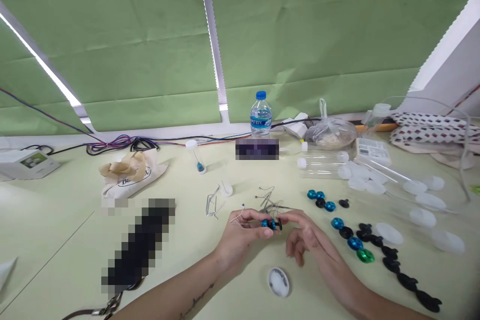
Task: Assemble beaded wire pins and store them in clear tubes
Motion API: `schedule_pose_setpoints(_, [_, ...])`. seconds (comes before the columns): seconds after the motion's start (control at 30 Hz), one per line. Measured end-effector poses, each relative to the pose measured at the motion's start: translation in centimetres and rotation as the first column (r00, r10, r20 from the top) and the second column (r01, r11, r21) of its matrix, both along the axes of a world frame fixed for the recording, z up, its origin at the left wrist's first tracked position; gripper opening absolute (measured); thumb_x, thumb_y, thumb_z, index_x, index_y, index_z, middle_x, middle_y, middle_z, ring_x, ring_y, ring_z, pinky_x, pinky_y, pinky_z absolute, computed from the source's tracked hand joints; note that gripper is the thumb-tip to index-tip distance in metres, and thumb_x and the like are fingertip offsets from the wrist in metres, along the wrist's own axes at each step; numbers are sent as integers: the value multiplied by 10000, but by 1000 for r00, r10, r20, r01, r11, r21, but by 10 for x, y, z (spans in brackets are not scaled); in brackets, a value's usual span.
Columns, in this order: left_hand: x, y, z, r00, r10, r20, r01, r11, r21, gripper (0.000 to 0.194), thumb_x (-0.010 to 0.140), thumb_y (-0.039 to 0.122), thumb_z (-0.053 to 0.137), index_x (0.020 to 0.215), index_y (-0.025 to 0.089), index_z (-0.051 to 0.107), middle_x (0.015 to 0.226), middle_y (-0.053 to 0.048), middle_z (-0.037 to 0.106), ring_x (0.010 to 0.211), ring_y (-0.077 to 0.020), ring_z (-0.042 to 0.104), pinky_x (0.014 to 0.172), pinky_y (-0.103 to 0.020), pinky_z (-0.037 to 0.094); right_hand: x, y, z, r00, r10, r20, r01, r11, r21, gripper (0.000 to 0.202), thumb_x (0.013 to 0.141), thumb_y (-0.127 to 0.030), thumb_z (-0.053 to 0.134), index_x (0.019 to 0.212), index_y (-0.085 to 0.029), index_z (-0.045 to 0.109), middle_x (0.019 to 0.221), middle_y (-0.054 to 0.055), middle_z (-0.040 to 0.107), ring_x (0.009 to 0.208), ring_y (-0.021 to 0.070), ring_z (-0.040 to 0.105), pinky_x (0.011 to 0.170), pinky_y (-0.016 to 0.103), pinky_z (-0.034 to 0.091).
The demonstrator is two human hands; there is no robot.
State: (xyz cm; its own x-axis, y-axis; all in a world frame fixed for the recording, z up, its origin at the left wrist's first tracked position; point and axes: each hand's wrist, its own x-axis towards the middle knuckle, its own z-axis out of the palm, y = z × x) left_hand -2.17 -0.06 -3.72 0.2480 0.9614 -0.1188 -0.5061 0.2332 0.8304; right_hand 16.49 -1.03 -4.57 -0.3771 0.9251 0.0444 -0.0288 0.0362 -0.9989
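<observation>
My left hand (243, 232) pinches a small blue-and-black spool-shaped part (270, 224) between thumb and fingers. A thin bent metal wire (240, 214) sticks out on the left side of that hand. The index fingertip of my right hand (307, 235) rests at the part's black end, while its thumb stays apart and the other fingers curl loosely. Whether that fingertip presses on it I cannot tell. Just beyond both hands lies a loose pile of thin metal wires (270, 201). Nearer to me sits a small round white dish (278, 282) with tiny dark bits inside.
Blue discs (355, 243), a green disc (365, 256) and black knobs (407, 281) lie in rows at right, near clear tubes (322, 172) and white caps (389, 233). A water bottle (261, 117) stands behind. Left are bent metal rods (213, 205) and a cloth pouch (131, 172).
</observation>
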Motion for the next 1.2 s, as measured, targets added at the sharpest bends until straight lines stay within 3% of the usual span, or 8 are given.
schedule_pose_setpoints(0.5, [0, 1, 0, 1000, 2, 20, -2, 1000, 12, 180, 613, 69, 786, 770, 108, 708, 803, -92, 746, 766, -206, 688, 826, -380, 502, 0, -1, 2, 1000, 1, 12, -1, 1000, 5, 432, 956, -494, 294, 1183, -204, 520, 974, 81, 540, 645, 135, 537, 541, 278, 449])
schedule_pose_setpoints(0.87, [2, 1, 1, 999, 25, 22, -25, 1000, -5, 178, 589, 66, 795, 736, 119, 709, 781, -67, 740, 775, -209, 686, 840, -391, 509, 1, 0, -1, 1000, -4, 20, 5, 1000, -12, 428, 965, -483, 270, 1227, -214, 474, 779, 35, 547, 625, 149, 526, 551, 279, 435])
schedule_pose_setpoints(1.2, [1, 1, -2, 1000, 16, 5, -16, 1000, -15, 188, 590, 60, 795, 754, 107, 715, 783, -84, 742, 741, -200, 686, 820, -376, 513, 0, 1, -1, 1000, -2, 2, 2, 1000, 6, 415, 960, -482, 290, 1181, -203, 503, 904, 66, 545, 654, 147, 542, 533, 277, 431])
